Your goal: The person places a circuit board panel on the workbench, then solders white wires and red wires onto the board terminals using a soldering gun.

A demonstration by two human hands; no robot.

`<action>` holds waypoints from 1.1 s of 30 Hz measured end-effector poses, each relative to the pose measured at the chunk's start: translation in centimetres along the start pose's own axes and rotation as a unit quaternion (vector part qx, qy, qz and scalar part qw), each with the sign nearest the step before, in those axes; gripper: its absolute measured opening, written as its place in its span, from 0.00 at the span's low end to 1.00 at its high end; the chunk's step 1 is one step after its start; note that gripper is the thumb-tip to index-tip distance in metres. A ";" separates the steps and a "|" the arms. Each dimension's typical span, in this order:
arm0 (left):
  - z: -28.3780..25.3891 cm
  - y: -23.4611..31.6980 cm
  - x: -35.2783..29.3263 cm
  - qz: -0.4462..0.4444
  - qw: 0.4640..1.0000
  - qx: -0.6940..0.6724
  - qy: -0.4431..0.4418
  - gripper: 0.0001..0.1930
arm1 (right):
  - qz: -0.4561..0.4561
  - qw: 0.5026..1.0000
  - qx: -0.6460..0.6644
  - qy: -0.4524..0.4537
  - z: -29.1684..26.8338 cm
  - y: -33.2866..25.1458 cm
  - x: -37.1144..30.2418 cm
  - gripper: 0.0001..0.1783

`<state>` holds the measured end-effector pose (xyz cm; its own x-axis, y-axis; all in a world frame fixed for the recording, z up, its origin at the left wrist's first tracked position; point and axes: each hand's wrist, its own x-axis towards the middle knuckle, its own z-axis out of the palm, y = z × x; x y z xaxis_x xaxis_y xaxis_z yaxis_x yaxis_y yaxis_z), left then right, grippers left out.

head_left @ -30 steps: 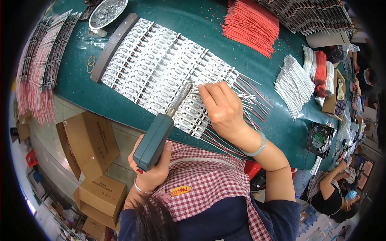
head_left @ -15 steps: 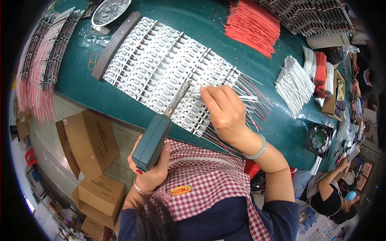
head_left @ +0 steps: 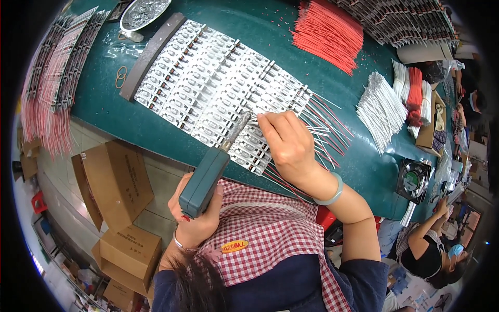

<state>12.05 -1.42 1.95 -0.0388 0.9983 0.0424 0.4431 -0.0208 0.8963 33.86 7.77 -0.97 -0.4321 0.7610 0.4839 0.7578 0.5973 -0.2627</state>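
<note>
My left hand [head_left: 201, 226] is wrapped round the grip of a dark green soldering iron [head_left: 205, 179]. The iron's worn metal rod slants up and right, its tip on the white panel of small boards [head_left: 208, 83]. My right hand [head_left: 291, 148], a pale bangle on its wrist, is closed in a pinch at the iron's tip, on what looks like a thin white wire. The fingers hide most of that wire. Red and white wires [head_left: 325, 132] fan out from the panel's right end, partly behind the right hand.
A dark bar [head_left: 153, 57] lies along the panel's left end. Beyond stand a metal dish [head_left: 143, 14] and a red wire pile [head_left: 330, 36]. White wires [head_left: 382, 112] and a small fan [head_left: 414, 179] lie right. Wired panels [head_left: 65, 67] and cardboard boxes [head_left: 125, 187] are left; a co-worker [head_left: 429, 249] sits right.
The soldering iron and my left hand have shifted slightly right, bringing the tip closer to my right fingertips. My right hand has barely moved; the white wire ends beside it look more spread.
</note>
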 end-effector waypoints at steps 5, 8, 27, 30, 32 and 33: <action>-0.1 0.2 0.2 0.010 1.000 0.017 -0.003 0.10 | 0.003 1.000 0.004 -0.008 -0.1 -0.1 0.1 0.20; -0.1 0.3 0.2 0.009 1.000 0.018 -0.002 0.10 | -0.010 1.000 0.003 -0.008 0.1 0.2 0.0 0.20; -0.6 -0.7 -1.3 0.014 0.999 -0.021 0.032 0.12 | 0.010 1.000 0.023 0.005 0.0 -1.2 -0.5 0.21; -0.5 -0.8 -1.5 0.005 0.999 -0.024 0.031 0.11 | 0.003 1.000 0.015 0.008 0.2 -1.1 -0.5 0.21; -0.7 -0.8 -1.5 0.009 1.000 -0.017 0.022 0.11 | 0.004 1.000 0.010 0.004 0.1 -1.2 -0.5 0.21; -0.7 -0.8 -1.5 0.013 1.000 -0.011 0.013 0.12 | 0.005 1.000 0.006 0.000 0.1 -1.3 -0.5 0.20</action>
<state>11.11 -2.93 1.49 -0.0506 0.9957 0.0775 0.4250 -0.0487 0.9039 33.07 6.68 -0.94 -0.4241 0.7667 0.4819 0.7562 0.5926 -0.2773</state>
